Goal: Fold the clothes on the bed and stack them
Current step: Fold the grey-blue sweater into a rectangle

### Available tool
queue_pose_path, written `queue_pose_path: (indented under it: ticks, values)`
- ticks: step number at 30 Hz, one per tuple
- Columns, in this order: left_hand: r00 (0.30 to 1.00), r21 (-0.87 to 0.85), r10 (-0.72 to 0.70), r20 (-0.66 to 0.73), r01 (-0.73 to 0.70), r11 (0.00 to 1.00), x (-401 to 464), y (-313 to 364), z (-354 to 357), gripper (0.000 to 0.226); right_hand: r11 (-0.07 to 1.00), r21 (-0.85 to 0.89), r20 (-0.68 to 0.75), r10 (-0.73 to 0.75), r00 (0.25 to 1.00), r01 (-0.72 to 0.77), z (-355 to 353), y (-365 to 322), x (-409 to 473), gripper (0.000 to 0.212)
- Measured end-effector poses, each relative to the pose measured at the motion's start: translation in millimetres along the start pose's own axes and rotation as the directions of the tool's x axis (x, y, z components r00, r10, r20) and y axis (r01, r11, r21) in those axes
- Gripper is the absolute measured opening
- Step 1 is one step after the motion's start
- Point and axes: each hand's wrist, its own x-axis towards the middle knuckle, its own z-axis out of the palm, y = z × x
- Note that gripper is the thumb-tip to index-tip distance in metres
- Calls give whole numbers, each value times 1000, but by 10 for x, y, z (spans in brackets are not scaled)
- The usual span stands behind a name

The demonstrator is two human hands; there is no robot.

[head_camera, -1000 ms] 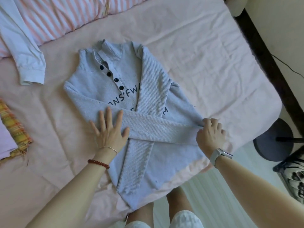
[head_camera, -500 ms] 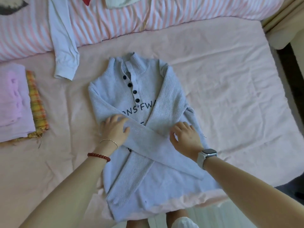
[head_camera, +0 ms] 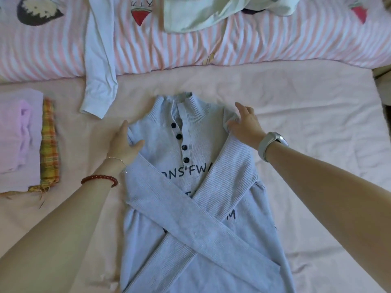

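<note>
The pale grey ribbed knit sweater point(head_camera: 196, 187) lies flat, sleeves crossed over its front; left hand point(head_camera: 124, 142) and right hand point(head_camera: 245, 125) each grasp a shoulder.

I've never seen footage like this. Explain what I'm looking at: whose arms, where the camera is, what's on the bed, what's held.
There is no machine here. A person wears one camera on the head, looking down at their own arms. A grey sweater lies flat on the pink bed, sleeves crossed over its front. The left hand grips one shoulder of it, and the right hand grips the other. At the left sits a folded stack. A white sleeve hangs from the striped quilt.
</note>
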Motion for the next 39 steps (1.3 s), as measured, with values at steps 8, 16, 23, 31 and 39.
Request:
queue_pose_path:
  ticks: [8,16,23,31,39]
  values:
    - [994,-273,-103,22,105,956,362,164,-78,40,990,130,91,47,995,-58,-42,-140,245,28]
    - [934,-148,274,-229,-312,939,-526,226,-218,17,928,-147,-198,-367,909,343,-36,-34,-565,23]
    - [853,241,522,4,-507,827,-1728,-342,-142,27,628,-398,45,-714,698,668,55,568,-1570,23]
    - [720,370,534,443,-689,623,-2235,-951,67,22,502,-519,486,-493,722,692,111,1243,-2152,33]
    - [813,489,568,126,-549,677,-1709,-397,118,34,571,-630,155,-572,805,527,315,606,-1829,32]
